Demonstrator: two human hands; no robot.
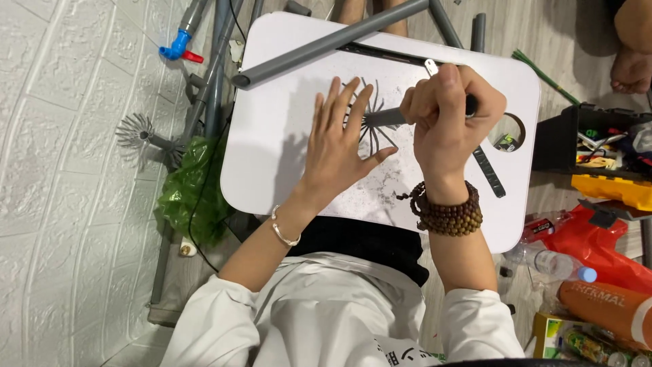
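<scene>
Left hand (337, 146): lay palm-down, fingers spread flat, pressing the splayed strips of a grey pipe piece (380, 119) onto the white counter (272, 115).
Right hand (445, 115): fisted, grip clamped on a dark-handled tool (470, 104), wrist bent over the pipe's stem.
Pipe piece: mid-counter, between both hands.

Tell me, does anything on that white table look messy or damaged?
Yes. Dark specks and shavings are scattered over the white table near the person's wrists. The grey pipe piece under the left hand has its end cut into splayed strips. The right hand grips a dark-handled tool against it.
</scene>
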